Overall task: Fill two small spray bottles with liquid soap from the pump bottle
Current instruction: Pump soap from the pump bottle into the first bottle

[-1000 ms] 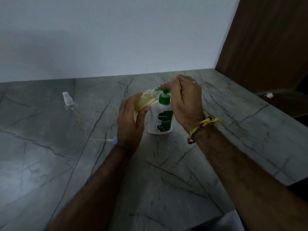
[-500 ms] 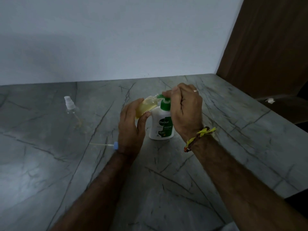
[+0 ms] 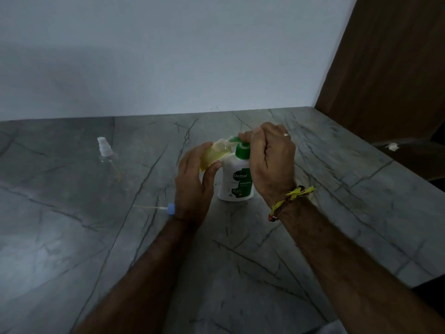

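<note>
My left hand [image 3: 192, 186] grips the small clear soap-filled spray bottle [image 3: 215, 154], at nine o'clock of the white green-topped pump bottle [image 3: 237, 182]; my right hand's [image 3: 272, 160] fingers [image 3: 245, 136] curl onto its pump.

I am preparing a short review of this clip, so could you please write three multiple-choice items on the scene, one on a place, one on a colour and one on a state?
1. Where does the capped spray bottle stand?
A. On the counter, left of both hands
B. Behind the pump bottle
C. In the right hand

2. What colour is the pump head of the pump bottle?
A. Blue
B. Green
C. Red

3. How is the small bottle in the left hand?
A. Upright and capped
B. Lying on the counter
C. Tilted, mouth at the pump spout, with yellowish liquid inside

Answers:
1 A: it stands alone on the grey counter, far left.
2 B: the pump and collar are green above a white body.
3 C: the left hand holds it tilted to the spout while the right hand sits on the pump; its blue-tipped sprayer lies on the counter.
</note>
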